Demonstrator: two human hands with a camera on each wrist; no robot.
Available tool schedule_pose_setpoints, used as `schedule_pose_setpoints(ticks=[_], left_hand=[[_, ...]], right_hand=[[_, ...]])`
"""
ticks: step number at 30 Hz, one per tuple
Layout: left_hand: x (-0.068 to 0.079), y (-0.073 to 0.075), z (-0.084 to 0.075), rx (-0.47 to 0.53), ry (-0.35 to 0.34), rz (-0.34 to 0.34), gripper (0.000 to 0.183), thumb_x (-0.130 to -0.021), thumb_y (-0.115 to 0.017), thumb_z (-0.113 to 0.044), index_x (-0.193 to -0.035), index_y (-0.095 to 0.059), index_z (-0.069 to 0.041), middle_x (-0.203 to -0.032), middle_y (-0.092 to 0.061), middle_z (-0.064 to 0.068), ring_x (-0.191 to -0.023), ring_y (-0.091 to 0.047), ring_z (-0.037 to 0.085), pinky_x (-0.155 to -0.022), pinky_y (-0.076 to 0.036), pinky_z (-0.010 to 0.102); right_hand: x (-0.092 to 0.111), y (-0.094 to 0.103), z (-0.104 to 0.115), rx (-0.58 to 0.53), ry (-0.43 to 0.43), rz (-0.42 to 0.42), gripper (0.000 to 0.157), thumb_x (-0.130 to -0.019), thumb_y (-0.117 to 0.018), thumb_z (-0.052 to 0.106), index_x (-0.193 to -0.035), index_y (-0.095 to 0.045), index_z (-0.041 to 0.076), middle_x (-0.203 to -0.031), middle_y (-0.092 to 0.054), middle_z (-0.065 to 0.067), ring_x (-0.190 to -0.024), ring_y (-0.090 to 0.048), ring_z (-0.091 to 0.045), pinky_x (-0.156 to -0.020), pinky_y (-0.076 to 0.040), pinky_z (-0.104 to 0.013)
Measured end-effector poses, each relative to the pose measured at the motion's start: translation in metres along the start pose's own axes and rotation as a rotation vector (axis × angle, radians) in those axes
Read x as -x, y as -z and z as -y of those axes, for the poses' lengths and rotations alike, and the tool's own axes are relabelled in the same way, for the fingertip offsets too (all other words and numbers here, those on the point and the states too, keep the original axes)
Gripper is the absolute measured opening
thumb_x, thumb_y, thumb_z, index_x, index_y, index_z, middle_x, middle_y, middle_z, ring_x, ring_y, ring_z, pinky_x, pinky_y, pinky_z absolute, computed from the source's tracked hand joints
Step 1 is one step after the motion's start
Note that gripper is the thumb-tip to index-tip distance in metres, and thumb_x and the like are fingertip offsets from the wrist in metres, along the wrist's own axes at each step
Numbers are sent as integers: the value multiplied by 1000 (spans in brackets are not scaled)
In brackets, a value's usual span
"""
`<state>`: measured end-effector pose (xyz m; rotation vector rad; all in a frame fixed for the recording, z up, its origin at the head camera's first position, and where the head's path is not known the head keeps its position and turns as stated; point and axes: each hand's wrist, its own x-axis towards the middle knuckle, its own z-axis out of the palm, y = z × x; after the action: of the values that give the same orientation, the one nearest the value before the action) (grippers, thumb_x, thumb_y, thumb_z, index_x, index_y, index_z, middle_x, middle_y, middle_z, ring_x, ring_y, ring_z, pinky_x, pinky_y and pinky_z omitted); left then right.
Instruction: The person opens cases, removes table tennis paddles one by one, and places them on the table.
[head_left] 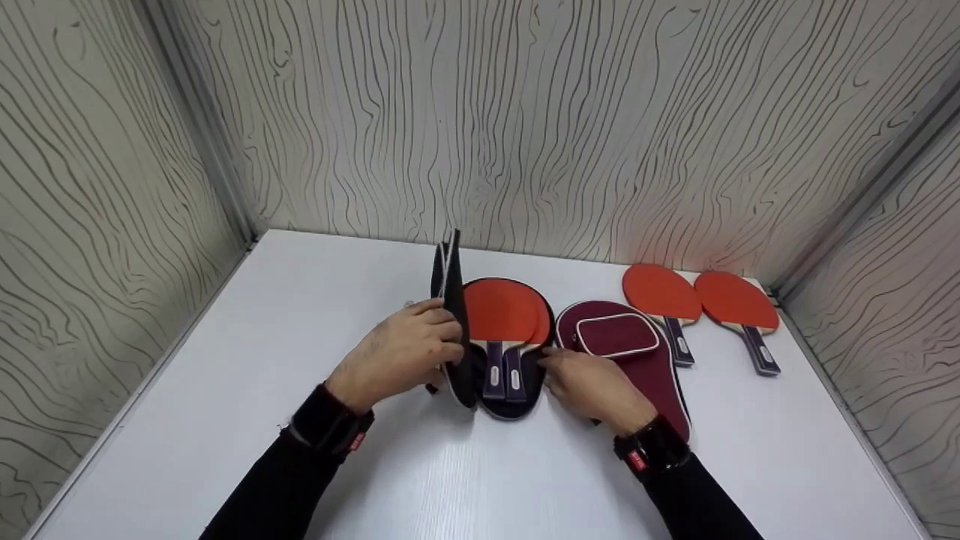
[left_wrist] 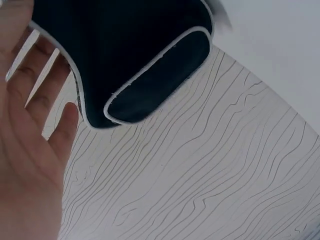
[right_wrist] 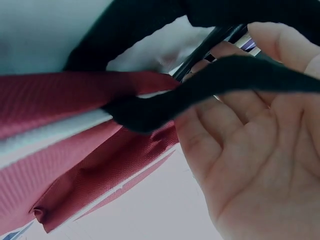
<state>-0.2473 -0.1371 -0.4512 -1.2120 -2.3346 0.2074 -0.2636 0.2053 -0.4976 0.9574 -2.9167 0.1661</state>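
Note:
A black table tennis paddle case [head_left: 511, 410] with white piping lies unzipped, its cover [head_left: 463, 367] standing nearly upright on the left. Two overlapping red paddles [head_left: 499, 311] lie inside, their dark handles toward me. My left hand [head_left: 409, 346] holds the cover's edge; the left wrist view shows the cover's pocket [left_wrist: 160, 77] beside the fingers. At the case's right rim, my right hand [head_left: 592, 382] pinches the edge between thumb and fingers. In the right wrist view, a black strap [right_wrist: 235, 75] crosses in front of that hand and partly hides its fingers.
A maroon paddle case [head_left: 656, 386] with a white-edged pocket lies right of the black one, partly under my right hand. Farther right are two more red paddles, one [head_left: 660, 292] close to the maroon case and another [head_left: 739, 300] near the white table's [head_left: 795, 442] right edge.

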Motion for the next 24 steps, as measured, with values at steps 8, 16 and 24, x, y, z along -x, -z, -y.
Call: schedule_pose_setpoints(ticks=[8, 16, 24], left_hand=[[8, 1, 10, 127, 79, 57, 49, -80, -97, -61, -110, -90, -22, -118, -87, -5, -124, -79, 20, -135, -55, 49], [12, -7, 15, 200, 147, 177, 48, -91, -96, -55, -122, -89, -19, -132, -87, -1, -134, -78, 20, -133, -56, 52], [20, -16, 12, 244, 285, 286, 55, -99, -93, -52, -138, -85, -14, -149, -82, 6, -144, -75, 30, -129, -59, 50]], right_hand=[[1, 1, -1, -34, 1, 28, 30, -110, -67, 5, -134, -85, 0, -152, -80, -21, -140, -80, -39, -110, -70, -56], [1, 1, -2, -38, 11, 36, 31, -110, -69, 6, -136, -84, 0, -153, -80, -20, -141, -79, -38, -111, -69, -55], [0, -2, -3, -12, 54, 25, 33, -111, -70, 8, -141, -84, 4, -153, -81, -16, -139, -81, -36, -112, -70, -54]])
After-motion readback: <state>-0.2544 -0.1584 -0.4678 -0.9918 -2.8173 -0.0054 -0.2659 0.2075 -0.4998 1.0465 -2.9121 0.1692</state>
